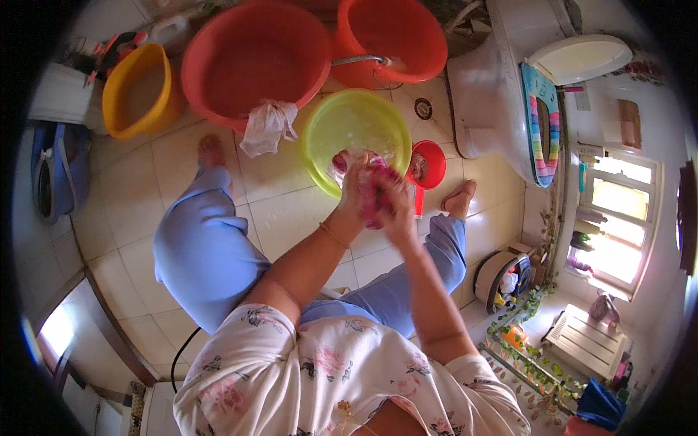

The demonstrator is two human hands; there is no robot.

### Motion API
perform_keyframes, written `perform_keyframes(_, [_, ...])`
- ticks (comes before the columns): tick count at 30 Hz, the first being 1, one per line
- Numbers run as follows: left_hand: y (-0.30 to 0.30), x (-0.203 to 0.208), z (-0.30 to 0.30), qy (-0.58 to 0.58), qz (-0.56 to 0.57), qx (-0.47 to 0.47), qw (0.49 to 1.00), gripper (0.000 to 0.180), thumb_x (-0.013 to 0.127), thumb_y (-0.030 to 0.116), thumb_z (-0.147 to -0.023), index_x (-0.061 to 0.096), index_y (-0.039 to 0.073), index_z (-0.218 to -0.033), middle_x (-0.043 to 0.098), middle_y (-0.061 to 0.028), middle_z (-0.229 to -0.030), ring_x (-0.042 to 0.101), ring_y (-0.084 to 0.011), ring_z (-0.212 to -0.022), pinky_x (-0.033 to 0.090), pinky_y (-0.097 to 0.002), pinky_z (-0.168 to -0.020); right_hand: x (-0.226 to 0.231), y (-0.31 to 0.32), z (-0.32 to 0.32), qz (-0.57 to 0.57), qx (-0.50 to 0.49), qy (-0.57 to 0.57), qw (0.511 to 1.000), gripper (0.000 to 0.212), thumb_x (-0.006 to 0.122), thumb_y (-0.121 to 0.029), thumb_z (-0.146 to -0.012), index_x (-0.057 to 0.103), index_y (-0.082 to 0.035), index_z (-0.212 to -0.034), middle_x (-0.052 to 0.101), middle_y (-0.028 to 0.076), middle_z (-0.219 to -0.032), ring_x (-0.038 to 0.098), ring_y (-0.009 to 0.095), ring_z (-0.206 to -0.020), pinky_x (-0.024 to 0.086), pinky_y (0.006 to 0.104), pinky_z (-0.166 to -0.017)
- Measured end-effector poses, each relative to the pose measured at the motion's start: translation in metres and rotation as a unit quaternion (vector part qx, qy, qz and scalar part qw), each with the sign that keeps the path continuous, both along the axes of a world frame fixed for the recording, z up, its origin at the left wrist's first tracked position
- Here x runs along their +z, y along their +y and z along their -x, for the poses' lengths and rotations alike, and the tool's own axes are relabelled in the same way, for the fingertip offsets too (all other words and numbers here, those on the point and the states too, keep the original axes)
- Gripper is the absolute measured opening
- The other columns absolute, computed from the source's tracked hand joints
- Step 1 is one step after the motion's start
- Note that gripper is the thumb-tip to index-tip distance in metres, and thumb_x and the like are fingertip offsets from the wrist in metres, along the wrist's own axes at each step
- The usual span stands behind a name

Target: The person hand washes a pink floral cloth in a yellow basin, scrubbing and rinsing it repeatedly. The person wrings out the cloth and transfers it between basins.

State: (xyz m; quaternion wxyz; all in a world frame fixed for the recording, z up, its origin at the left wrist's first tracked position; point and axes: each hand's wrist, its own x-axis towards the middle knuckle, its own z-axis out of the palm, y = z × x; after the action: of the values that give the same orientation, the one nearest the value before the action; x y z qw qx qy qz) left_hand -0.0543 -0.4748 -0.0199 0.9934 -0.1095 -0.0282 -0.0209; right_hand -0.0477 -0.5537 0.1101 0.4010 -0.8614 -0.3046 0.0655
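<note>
Both my hands are closed on a bunched pink-and-white cloth [375, 190], above the near rim of a yellow-green basin [315, 138]. My left hand [353, 195] grips it from the left. My right hand [397, 211] is wrapped round its right side, slightly blurred. Part of the cloth hangs toward the basin, where water and suds show. Just right of the basin, a red dipper [435, 156] with a long handle stands on the floor with something pale inside.
Beyond the basin stand a large red tub [211, 65] with a white cloth [267, 129] over its rim, an orange-red bucket [429, 51] and a yellow bucket [116, 102]. A toilet [486, 94] is at right; a floor drain [423, 109] lies near it.
</note>
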Motion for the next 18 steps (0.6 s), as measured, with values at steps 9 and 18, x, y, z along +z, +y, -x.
perform_keyframes(9, [-0.022, 0.049, -0.013, 0.199, -0.098, -0.028, 0.975, 0.043, 0.048, 0.043, -0.093, 0.049, 0.010, -0.121, 0.055, -0.0082, -0.114, 0.055, -0.0235, -0.102, 0.046, -0.0375, -0.092, -0.028, 0.009, -0.043, 0.198, -0.237, 0.040, 0.950, 0.043, 0.066, -0.031, -0.075, 0.057, -0.004, -0.108, 0.061, 0.018, -0.106, 0.060, 0.036, -0.094, 0.050, 0.0424, -0.078])
perform_keyframes(18, [-0.026, 0.009, -0.004, 0.132, 0.031, -0.021, 0.991, 0.028, 0.047, 0.030, -0.093, 0.055, 0.010, -0.112, 0.058, -0.0051, -0.102, 0.056, -0.0165, -0.088, 0.049, -0.0314, -0.079, 0.002, 0.043, -0.015, 0.306, -0.181, 0.056, 0.933, 0.029, 0.068, -0.023, -0.071, 0.064, -0.010, -0.096, 0.062, 0.015, -0.095, 0.058, 0.035, -0.095, 0.047, 0.0439, -0.082])
